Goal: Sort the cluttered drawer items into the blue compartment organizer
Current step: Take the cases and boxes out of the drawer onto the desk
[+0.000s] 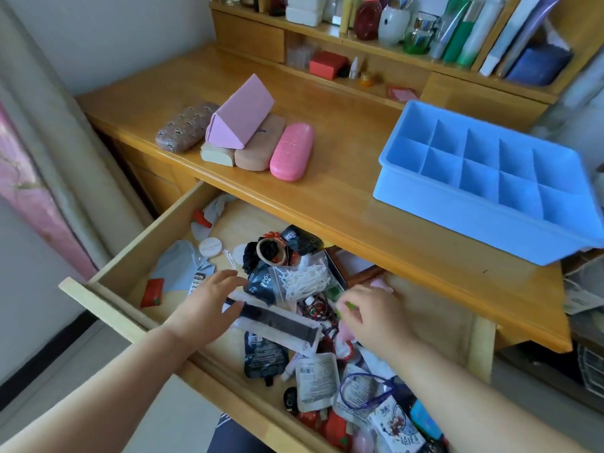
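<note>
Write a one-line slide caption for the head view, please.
Both hands, left and right, reach into the cluttered drawer; blue organizer waits empty.

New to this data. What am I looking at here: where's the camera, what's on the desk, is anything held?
One picture, from a camera worn on a person's head, looking down at their bare hands. No robot. An open drawer is full of clutter. On the desk sit a blue organizer, its compartments empty, and some glasses cases. The left hand reaches open over a black comb. The right hand pinches something small and green; I cannot tell what.
</note>
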The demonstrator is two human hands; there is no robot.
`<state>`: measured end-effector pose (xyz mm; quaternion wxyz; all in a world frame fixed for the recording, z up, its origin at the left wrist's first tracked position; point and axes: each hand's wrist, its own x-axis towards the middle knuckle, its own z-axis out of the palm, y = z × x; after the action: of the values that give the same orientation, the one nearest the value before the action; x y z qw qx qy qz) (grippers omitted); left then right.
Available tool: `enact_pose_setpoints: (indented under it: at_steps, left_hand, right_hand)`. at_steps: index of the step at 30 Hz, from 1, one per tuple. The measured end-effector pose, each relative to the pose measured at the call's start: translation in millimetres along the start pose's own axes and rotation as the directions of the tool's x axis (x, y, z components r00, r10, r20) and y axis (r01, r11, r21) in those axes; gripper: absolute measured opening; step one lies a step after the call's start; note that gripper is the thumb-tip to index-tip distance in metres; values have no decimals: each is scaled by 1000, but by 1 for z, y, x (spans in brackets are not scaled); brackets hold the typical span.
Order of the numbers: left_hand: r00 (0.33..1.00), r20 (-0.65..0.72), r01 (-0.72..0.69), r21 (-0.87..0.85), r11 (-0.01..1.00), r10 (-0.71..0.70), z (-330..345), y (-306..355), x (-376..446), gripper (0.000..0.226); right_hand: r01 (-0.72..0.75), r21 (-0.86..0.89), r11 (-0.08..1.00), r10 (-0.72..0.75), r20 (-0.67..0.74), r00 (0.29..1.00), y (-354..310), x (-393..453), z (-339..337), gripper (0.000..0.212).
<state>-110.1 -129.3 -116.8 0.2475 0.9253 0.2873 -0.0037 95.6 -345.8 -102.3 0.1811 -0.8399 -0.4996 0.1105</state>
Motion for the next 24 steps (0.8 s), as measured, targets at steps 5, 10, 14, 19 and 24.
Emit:
enact_pose_setpoints:
  at_steps: [5,10,14,19,24]
  left_hand:
    - [999,28,32,88,996,-35,9,1,-1,52]
    - [997,45,56,146,988,-63,7,3,-2,56]
    - [998,64,19,124,992,-27,4,10,-5,54]
    - [991,-25,-131,-111,985,129,10,53,6,44]
    - [985,170,-3,-206,979,39,39,109,44,37]
  right_hand:
    - [-277,-207,938,315,182,931,9,53,7,70]
    - [-243,-286,927,317,251,915,20,44,34,72]
    - [-114,-217,969,186,349,918,12,7,39,66]
    - [-144,193,971,109,181,977,1,-10,29,41]
    - [-634,623,458,664,234,710,6,3,34,23]
